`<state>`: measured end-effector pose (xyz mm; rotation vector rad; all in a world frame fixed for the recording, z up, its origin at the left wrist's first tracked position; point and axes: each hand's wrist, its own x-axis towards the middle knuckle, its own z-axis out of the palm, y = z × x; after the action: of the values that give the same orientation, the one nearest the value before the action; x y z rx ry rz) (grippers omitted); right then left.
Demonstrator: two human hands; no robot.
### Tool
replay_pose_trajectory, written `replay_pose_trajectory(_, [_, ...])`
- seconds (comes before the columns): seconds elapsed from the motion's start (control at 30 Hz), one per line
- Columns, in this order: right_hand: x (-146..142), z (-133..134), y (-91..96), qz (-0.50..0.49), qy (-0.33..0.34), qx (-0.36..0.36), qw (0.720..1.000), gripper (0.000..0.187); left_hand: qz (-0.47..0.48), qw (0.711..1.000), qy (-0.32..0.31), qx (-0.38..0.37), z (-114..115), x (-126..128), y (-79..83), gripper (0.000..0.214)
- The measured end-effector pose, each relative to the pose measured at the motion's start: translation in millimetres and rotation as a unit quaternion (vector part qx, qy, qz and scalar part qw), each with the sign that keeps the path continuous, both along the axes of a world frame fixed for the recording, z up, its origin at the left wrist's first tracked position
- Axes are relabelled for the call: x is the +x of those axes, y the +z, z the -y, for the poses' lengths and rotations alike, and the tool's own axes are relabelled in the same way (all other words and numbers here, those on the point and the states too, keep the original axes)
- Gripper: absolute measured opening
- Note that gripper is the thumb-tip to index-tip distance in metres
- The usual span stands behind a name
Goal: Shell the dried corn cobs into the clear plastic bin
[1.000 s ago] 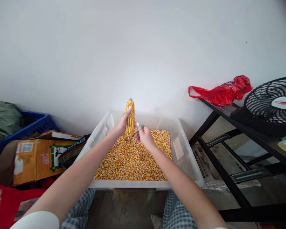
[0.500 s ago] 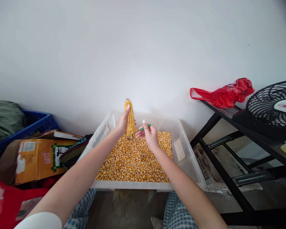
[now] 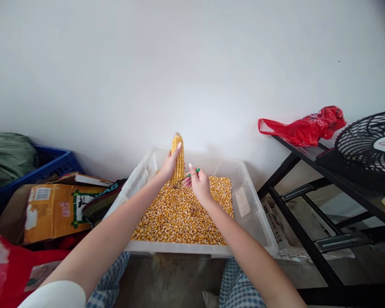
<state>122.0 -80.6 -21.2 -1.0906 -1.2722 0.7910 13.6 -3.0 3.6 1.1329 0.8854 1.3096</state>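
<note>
An ear of corn point(image 3: 177, 159) stands nearly upright in my left hand point(image 3: 169, 166), whose fingers wrap round it with the thumb along its front. My right hand point(image 3: 200, 185) is closed on a thin tool with a green handle point(image 3: 194, 173). The tool's narrow shaft points left at the lower end of the ear; its exact tip is hard to make out. Beneath both hands lies a thick layer of loose corn kernels point(image 3: 182, 218), inside a translucent plastic bin point(image 3: 253, 214).
At the right, a black metal stand point(image 3: 288, 218) carries a red plastic bag point(image 3: 308, 128) and a black fan point(image 3: 368, 145). On the left are a blue crate point(image 3: 56, 162), an orange-brown cardboard box point(image 3: 56, 209) and a red bag point(image 3: 16, 265). A white wall point(image 3: 192, 77) rises behind the bin.
The ear and my left hand have shifted slightly right, towards my right hand. My right hand has moved a little left and down, bringing the tool closer to the ear's lower end.
</note>
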Motion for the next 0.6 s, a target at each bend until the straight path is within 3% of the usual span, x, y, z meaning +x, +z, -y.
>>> replay_pose_trajectory(0.13, [3, -2, -5.6, 0.057, -0.012, -0.014, 0.998, 0.039, -0.076, 0.991, -0.022, 0.11, 17, 12, 4.6, 0.047])
replay_pose_trajectory(0.23, [2, 0, -7.6, 0.108, -0.003, -0.003, 0.994, 0.04, -0.102, 0.982, -0.002, 0.156, 22, 14, 6.4, 0.045])
replay_pose_trajectory(0.37, [3, 1, -3.9, 0.099, -0.001, 0.001, 0.995, 0.041, -0.089, 0.986, 0.017, 0.139, 15, 11, 4.6, 0.043])
replay_pose_trajectory(0.6, [7, 1, 5.9, -0.018, -0.028, 0.032, 0.999, 0.04, -0.038, 0.997, -0.008, 0.061, 5, 5, 2.1, 0.046])
